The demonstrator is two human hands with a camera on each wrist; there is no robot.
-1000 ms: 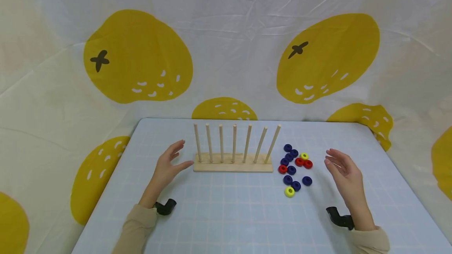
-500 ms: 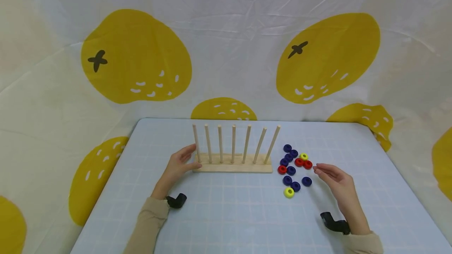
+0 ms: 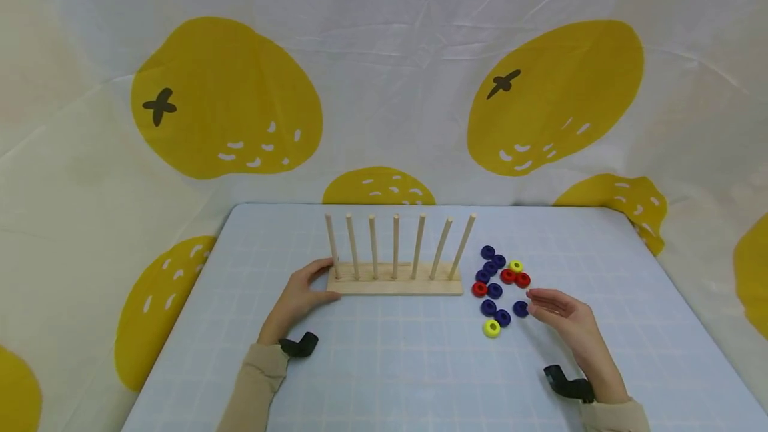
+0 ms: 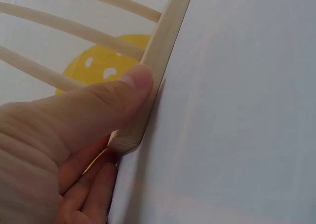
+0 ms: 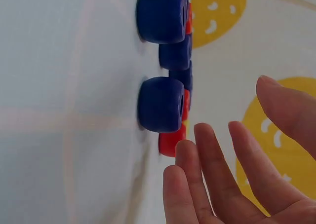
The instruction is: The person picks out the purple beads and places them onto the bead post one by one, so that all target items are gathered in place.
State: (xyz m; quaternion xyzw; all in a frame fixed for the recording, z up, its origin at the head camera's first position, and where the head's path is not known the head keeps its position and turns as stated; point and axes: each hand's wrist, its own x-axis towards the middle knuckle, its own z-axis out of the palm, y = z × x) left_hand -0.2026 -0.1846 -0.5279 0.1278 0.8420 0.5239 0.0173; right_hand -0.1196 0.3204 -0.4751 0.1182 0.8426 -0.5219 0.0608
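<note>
A wooden base with several upright pegs (image 3: pixel 396 287) stands on the table. My left hand (image 3: pixel 298 300) grips the base's left end; in the left wrist view the thumb of my left hand (image 4: pixel 84 115) presses on the front edge of the wooden base (image 4: pixel 160 49), with the other fingers behind its end. My right hand (image 3: pixel 570 325) hovers at the right of the loose beads, fingers apart and holding nothing, beside a single blue bead (image 3: pixel 520 309). In the right wrist view that blue bead (image 5: pixel 160 104) lies close to the fingertips of my right hand (image 5: pixel 232 184).
Several blue beads (image 3: pixel 489 308), red beads (image 3: pixel 507 276), a yellow bead (image 3: pixel 491 329) at the front and another yellow bead (image 3: pixel 516 266) at the back lie in a loose cluster right of the base. A patterned cloth (image 3: pixel 396 85) hangs behind the table (image 3: pixel 384 365).
My left hand has moved right and taken hold of the base's left end. My right hand has moved left and nearer the front, closer to the single blue bead.
</note>
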